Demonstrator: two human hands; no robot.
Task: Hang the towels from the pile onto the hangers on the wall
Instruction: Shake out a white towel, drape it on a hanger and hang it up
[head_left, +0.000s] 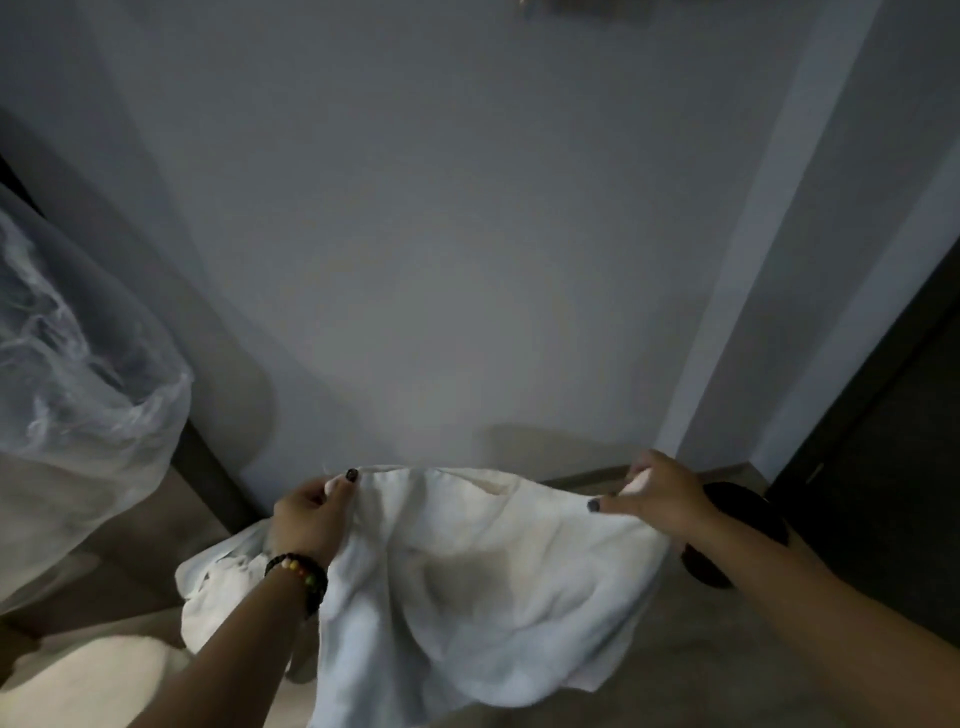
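left hand (310, 512): fingers curled, pinching towel's top left edge | right hand (655, 491): fingers curled, pinching top right edge | towel (467, 566): white, rumpled, stretched between both hands before the wall (441, 260), sagging in the middle, lower part hanging loose | pile (218, 582): white cloth just behind left wrist

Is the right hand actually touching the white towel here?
Touching. The head view shows the right hand pinching the white towel at its upper edge.
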